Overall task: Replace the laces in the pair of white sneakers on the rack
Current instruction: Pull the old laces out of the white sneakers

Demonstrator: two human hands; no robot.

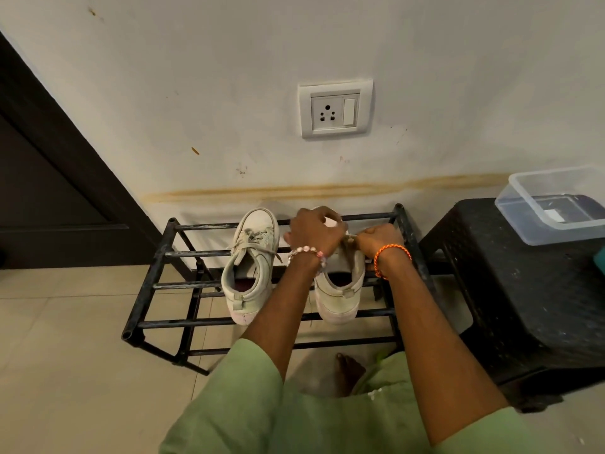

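Two white sneakers stand side by side on the top bars of a black metal rack (154, 283), toes toward the wall. The left sneaker (250, 270) is laced, its lace tied loosely. Over the front of the right sneaker (340, 290) both my hands work. My left hand (314, 229) curls over the toe and lace area. My right hand (379, 239) pinches the lace at the shoe's right side. The right shoe's eyelets and most of its lace are hidden under my hands.
A black plastic stool (510, 290) stands right of the rack, carrying a clear plastic box (553, 204). The wall with a socket plate (335, 108) is just behind the rack. A dark door frame (65, 165) lies left. My bare foot (348, 371) rests on the tiled floor.
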